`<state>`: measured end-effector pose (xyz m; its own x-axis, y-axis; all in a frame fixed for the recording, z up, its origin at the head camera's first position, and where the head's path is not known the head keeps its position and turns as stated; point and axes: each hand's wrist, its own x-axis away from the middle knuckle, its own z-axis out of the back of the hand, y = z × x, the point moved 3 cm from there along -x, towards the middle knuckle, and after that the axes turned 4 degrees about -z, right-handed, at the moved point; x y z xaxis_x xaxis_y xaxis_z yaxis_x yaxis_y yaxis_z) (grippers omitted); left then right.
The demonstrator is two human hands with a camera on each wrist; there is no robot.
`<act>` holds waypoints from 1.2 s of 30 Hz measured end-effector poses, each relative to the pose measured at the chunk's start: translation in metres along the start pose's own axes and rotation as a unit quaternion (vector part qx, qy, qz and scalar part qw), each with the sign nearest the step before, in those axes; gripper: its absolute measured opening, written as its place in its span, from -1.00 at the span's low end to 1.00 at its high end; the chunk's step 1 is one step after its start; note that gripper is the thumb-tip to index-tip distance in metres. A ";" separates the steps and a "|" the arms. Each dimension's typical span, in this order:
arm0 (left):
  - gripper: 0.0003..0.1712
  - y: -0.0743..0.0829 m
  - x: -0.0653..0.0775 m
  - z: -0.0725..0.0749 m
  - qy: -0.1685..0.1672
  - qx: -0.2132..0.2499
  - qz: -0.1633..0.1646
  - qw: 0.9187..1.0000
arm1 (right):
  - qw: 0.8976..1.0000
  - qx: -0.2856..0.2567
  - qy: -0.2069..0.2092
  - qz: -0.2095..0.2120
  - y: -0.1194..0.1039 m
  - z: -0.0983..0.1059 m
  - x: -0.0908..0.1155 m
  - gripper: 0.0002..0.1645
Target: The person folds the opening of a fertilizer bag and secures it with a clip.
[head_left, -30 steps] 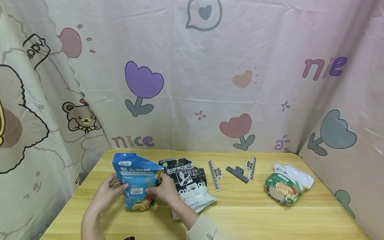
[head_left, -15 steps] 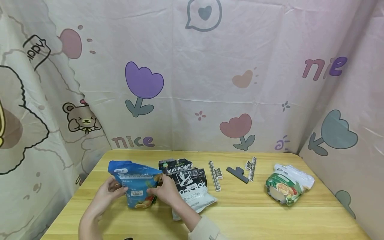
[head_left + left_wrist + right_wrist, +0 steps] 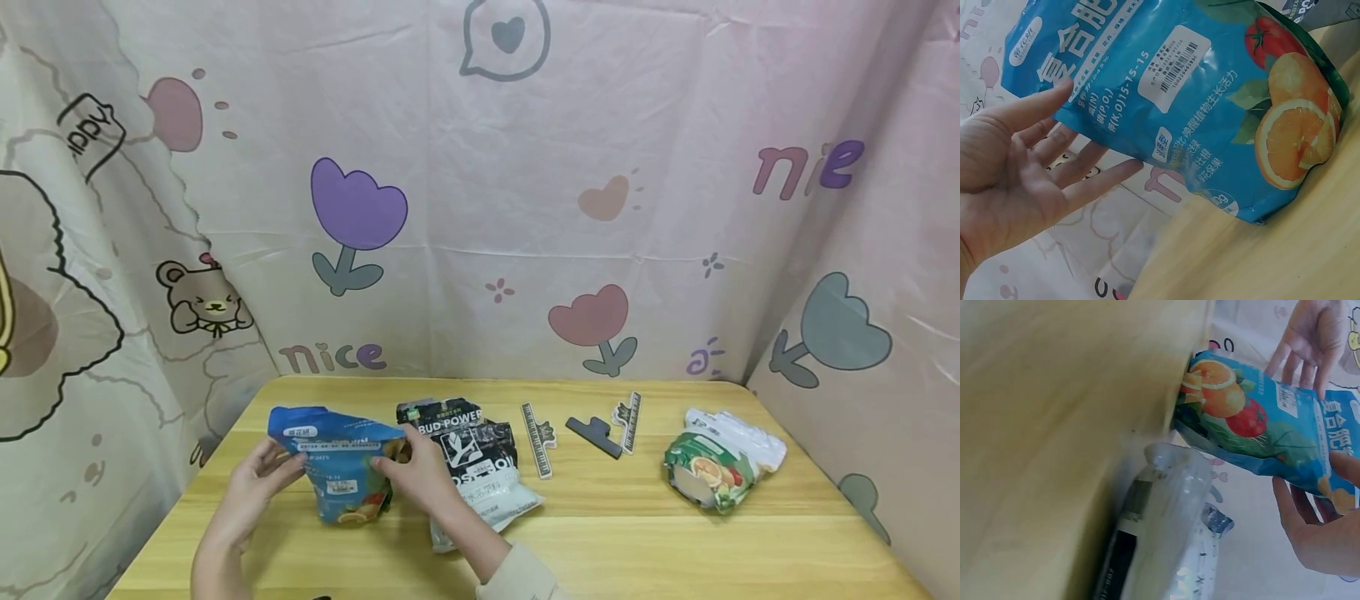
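Note:
A blue fertilizer bag [image 3: 337,479] with oranges and a tomato printed on it stands on the table, its top leaning back. At its left edge my left hand [image 3: 251,492] holds it, thumb on the front and fingers behind, as the left wrist view of the left hand [image 3: 1029,162] also shows. On the other side edge my right hand [image 3: 420,475] pinches the bag the same way; the right wrist view shows this right hand [image 3: 1329,531] near the bag's upper part. Just right of the blue bag lies a black and white soil bag [image 3: 480,467], partly behind my right forearm.
Two clips with striped, ruler-like faces, a left one [image 3: 538,442] and a right one [image 3: 632,423], lie with a dark grey clip [image 3: 595,436] at the back. A green and white bag [image 3: 708,467] lies folded on the wooden table [image 3: 637,542] at right. Printed cloth hangs behind.
The blue bag's top has tipped back and sunk lower. My hands have shifted slightly along its side edges, with both thumbs now higher on the front. The other things stay put.

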<state>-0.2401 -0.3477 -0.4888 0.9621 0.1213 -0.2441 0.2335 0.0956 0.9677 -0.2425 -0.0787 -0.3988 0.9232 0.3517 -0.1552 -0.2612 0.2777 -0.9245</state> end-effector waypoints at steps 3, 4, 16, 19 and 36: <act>-0.37 0.001 -0.001 0.003 0.007 0.000 -0.013 1.000 | 1.000 0.003 0.010 0.008 -0.004 0.001 0.001 -0.42; -0.40 0.000 -0.001 0.004 0.021 -0.002 -0.010 1.000 | 1.000 0.005 0.013 0.016 -0.006 0.002 0.002 -0.42; -0.48 0.002 -0.004 0.005 0.052 -0.010 -0.024 0.998 | 0.915 0.215 0.125 0.318 -0.032 0.005 0.009 -0.51; -0.48 -0.001 -0.007 0.004 0.075 -0.007 -0.024 0.997 | 0.903 0.234 0.132 0.335 -0.032 0.005 0.009 -0.58; -0.30 0.096 0.018 -0.039 0.125 -0.127 0.031 0.983 | 0.905 0.273 0.116 0.304 -0.023 0.003 0.006 -0.63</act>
<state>-0.2060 -0.2982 -0.4029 0.9012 0.3714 -0.2233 0.1016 0.3198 0.9420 -0.2321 -0.0807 -0.3780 0.5804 0.4077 -0.7049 -0.7825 0.5188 -0.3442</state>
